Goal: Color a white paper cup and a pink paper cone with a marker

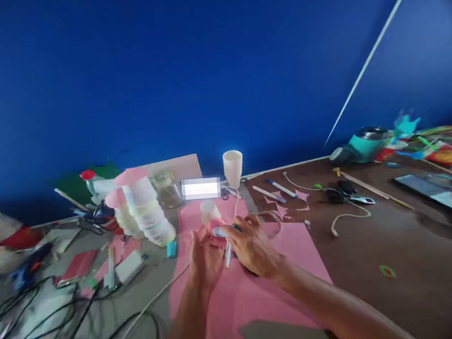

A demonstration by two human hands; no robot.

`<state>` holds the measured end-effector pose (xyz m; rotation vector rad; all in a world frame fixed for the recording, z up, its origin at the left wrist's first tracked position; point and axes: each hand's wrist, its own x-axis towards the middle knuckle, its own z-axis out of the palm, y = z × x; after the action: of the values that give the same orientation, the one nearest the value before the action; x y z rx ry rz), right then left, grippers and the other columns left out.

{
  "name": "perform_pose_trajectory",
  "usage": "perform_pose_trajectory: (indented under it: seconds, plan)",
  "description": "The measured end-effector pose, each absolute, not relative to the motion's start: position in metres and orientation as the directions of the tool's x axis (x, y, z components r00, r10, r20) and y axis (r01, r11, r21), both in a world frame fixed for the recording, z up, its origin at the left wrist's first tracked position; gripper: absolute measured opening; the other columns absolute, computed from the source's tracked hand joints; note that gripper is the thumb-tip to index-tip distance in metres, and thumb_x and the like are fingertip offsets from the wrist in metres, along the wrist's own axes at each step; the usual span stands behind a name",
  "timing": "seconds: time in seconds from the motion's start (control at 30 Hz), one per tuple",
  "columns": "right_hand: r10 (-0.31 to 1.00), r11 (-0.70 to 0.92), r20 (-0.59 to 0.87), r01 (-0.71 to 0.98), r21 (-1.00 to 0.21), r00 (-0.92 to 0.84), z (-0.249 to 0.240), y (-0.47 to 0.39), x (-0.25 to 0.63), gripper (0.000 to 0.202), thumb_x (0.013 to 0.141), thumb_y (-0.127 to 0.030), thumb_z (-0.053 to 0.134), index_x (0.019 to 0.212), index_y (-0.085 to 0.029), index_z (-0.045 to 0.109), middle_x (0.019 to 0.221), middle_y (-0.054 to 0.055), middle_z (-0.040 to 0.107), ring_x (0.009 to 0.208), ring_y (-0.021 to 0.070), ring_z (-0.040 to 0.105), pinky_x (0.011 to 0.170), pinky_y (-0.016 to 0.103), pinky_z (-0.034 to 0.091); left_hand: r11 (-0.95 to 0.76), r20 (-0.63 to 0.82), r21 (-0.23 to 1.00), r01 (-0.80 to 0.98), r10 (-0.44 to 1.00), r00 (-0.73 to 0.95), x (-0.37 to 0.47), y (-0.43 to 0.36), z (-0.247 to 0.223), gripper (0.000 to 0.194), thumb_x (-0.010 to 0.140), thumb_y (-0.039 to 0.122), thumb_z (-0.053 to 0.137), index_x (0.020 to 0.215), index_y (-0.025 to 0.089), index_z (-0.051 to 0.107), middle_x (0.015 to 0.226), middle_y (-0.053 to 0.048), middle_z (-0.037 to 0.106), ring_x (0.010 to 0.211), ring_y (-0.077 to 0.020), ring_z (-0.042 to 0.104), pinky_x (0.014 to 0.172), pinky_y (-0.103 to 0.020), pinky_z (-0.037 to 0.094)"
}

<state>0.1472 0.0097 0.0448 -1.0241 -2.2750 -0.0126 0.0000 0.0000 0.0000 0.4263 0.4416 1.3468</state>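
A: Quick, both grips?

B: Right hand (254, 247): grip bent closed around a pale tube (219, 232), tip over the pink scrap (215, 223). Left hand (206, 261): fingers loosely spread, curved up beside the scrap. I can't make out whether it pinches it.

A: Where's that exactly?

B: Between the hands, in front of a small cup (209, 209), above the pink sheet (293, 245) on the tabletop (356, 258).

A: What's hidden?

B: Scrap's partly behind the tube and fingers, so I don't get its shape. A pen (228, 256) sticks out between the hands, one end covered. Both forearms run off the bottom edge. Lower left, the cables (38, 306) are smeared and cut off. The phone (424, 189) leaves the frame at right.

A: Any writing?

B: None I can read. Red packet (451, 154) at far right has a yellow design, too blurred. A white blanked-out patch (200, 188) covers whatever sits behind the cup.
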Motion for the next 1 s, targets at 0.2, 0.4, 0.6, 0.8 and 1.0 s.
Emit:
perform_pose_trajectory:
  seconds: [0.2, 0.4, 0.6, 0.8, 1.0]
  plan:
    - [0.658, 0.708, 0.546, 0.673, -0.214, -0.518, 0.041, 0.012, 0.151, 0.035, 0.092, -0.006, 0.048, 0.119, -0.025, 0.061, 0.094, 0.004, 0.067, 0.089, 0.0188, 0.059, 0.086, 0.035, 0.030, 0.168, -0.111, 0.521, -0.837, 0.986, 0.129, -0.001, 0.002, -0.001, 0.057, 0.080, 0.063, 0.066, 0.106, 0.012, 0.072, 0.105, -0.013, 0.074, 0.101, -0.0248, 0.067, 0.096, -0.037, 0.048]
    - [0.733, 0.595, 0.560, 0.762, -0.255, -0.385, 0.036, 0.013, 0.148, 0.012, 0.096, -0.024, 0.057, 0.104, -0.020, 0.064, 0.079, 0.002, 0.073, 0.068, 0.0188, 0.063, 0.080, 0.034, 0.032, 0.175, -0.104, 0.535, -0.827, 0.984, 0.141, -0.002, 0.003, -0.002, 0.055, 0.084, 0.065, 0.060, 0.104, 0.015, 0.073, 0.115, -0.013, 0.072, 0.116, -0.0294, 0.060, 0.098, -0.041, 0.048]
    - [0.784, 0.536, 0.535, 0.778, -0.327, -0.315, 0.033, 0.016, 0.149, 0.013, 0.097, -0.030, 0.056, 0.097, -0.020, 0.064, 0.077, 0.003, 0.076, 0.065, 0.0190, 0.065, 0.079, 0.033, 0.034, 0.154, -0.112, 0.506, -0.849, 0.987, 0.112, 0.001, 0.003, -0.001, 0.050, 0.088, 0.062, 0.055, 0.103, 0.018, 0.074, 0.117, -0.011, 0.071, 0.116, -0.0282, 0.061, 0.101, -0.043, 0.046]
    - [0.794, 0.511, 0.534, 0.794, -0.329, -0.290, 0.038, 0.018, 0.153, 0.017, 0.099, -0.033, 0.053, 0.096, -0.021, 0.065, 0.075, 0.003, 0.075, 0.066, 0.0190, 0.066, 0.080, 0.033, 0.035, 0.164, -0.111, 0.505, -0.847, 0.986, 0.124, 0.002, 0.003, 0.000, 0.052, 0.086, 0.065, 0.056, 0.106, 0.020, 0.073, 0.123, -0.011, 0.069, 0.120, -0.0293, 0.059, 0.105, -0.043, 0.043]
    - [0.778, 0.508, 0.555, 0.816, -0.276, -0.296, 0.042, 0.018, 0.156, 0.017, 0.098, -0.032, 0.052, 0.095, -0.022, 0.066, 0.075, 0.003, 0.075, 0.063, 0.0186, 0.064, 0.080, 0.034, 0.034, 0.146, -0.098, 0.532, -0.834, 0.989, 0.110, 0.004, 0.002, 0.003, 0.060, 0.087, 0.068, 0.051, 0.114, 0.019, 0.070, 0.119, -0.011, 0.071, 0.122, -0.0289, 0.058, 0.110, -0.044, 0.038]
